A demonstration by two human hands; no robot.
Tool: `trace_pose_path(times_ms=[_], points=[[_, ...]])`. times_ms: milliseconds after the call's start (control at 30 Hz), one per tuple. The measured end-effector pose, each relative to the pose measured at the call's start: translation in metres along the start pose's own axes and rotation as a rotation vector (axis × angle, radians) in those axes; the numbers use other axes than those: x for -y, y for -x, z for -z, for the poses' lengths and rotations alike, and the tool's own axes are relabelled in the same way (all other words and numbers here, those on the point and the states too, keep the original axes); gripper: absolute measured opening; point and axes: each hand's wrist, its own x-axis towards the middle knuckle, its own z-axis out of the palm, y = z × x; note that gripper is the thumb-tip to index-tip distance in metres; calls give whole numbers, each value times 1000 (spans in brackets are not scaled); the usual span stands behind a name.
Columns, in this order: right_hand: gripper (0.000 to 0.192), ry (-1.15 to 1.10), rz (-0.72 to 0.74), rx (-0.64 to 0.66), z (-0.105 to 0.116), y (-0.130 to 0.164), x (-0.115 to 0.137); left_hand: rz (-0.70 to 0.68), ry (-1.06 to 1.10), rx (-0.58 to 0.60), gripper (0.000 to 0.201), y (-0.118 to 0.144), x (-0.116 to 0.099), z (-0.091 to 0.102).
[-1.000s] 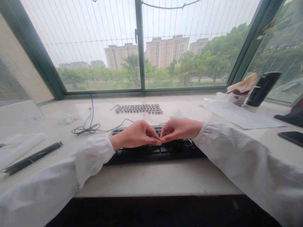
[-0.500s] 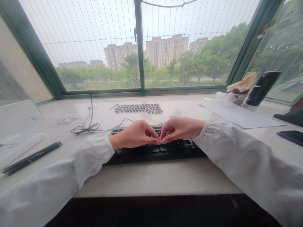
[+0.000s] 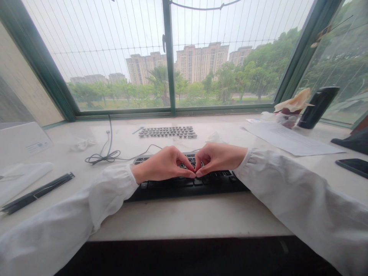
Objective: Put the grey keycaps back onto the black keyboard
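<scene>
A black keyboard (image 3: 172, 193) lies flat in front of me, with bare sockets showing in its middle where keycaps are off. Above it my left hand (image 3: 165, 165) is closed in a pinch, thumb against forefinger. My right hand (image 3: 220, 158) pinches in the same way, and the fingertips of both hands meet over the middle of the board. Whatever sits between them is too small or too hidden to name. Behind the keyboard, loose keycaps (image 3: 167, 132) stand in rows on the white countertop (image 3: 184, 216).
A coiled cable (image 3: 105, 156) lies left of the keyboard. Farther left are a dark slim bundle (image 3: 38, 193) and a white box (image 3: 24, 138). On the right are a paper sheet (image 3: 290, 140), a black bottle-like object (image 3: 318, 108) and a phone (image 3: 354, 165). The window stands behind.
Both hands stay over the keyboard with fingertips together, shifting only slightly. A small pale spot between the fingertips earlier is no longer visible.
</scene>
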Motion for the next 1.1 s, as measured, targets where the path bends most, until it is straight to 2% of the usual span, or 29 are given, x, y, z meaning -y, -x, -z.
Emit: trace_pose_path(times_ms=[400,667,1100], points=[[43,-28,1,3,-1,-2,-3,69,54,-14,41,0,0,-4],[44,-17,7,19,1,-3,-5,58,80,-21,44,1,0,-6],[41,-27,-32,3,0,-2,-1,84,-1,-38,48,2,-2,-1]])
